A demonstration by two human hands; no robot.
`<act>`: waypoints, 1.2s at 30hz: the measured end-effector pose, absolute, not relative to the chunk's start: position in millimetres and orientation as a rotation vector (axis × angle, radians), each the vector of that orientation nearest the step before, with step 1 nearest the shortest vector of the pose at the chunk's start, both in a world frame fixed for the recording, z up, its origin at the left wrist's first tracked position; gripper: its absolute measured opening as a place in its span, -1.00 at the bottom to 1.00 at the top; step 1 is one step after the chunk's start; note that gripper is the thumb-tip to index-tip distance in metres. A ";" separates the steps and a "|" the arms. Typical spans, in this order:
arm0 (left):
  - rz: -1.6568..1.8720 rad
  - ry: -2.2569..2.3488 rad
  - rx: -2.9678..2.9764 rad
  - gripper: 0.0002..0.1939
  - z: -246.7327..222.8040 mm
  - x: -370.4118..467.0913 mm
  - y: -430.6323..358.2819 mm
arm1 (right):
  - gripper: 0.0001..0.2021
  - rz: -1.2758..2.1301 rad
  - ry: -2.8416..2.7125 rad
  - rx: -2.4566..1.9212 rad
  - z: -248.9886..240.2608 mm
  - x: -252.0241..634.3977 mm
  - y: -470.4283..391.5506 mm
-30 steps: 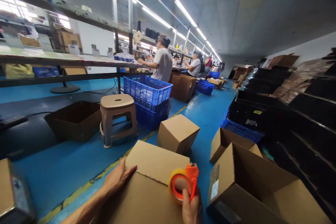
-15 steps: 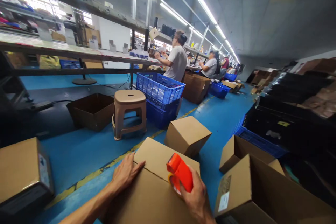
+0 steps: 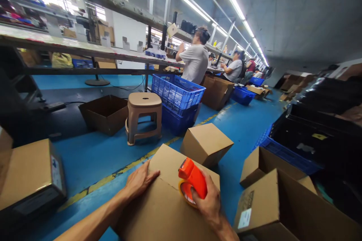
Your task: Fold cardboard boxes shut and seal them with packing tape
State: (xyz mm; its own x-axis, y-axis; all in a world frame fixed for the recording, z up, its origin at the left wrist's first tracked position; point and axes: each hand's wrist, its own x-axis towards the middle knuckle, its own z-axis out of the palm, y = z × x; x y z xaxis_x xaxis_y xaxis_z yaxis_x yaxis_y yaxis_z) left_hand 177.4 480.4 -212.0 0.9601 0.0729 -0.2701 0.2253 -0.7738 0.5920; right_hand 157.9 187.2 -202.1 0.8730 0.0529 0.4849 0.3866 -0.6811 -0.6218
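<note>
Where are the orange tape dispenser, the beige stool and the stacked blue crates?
orange tape dispenser (image 3: pixel 194 181), head view, on its orange plastic body above the tape roll.
beige stool (image 3: pixel 144 100), head view, on the seat top.
stacked blue crates (image 3: pixel 177 94), head view, on the upper crate's lattice side.

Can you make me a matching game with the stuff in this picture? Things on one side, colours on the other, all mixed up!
Things:
1. tape dispenser in the right hand
2. stool
3. crate behind the stool
4. box under the left hand

Colours:
A. blue
B. brown cardboard
C. orange
D. beige

Pairs: 1-C, 2-D, 3-A, 4-B
</note>
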 end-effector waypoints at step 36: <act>-0.307 0.363 1.583 -0.67 -187.5 198.7 425.7 | -0.43 -0.435 -0.846 -2.526 -219.3 161.3 191.3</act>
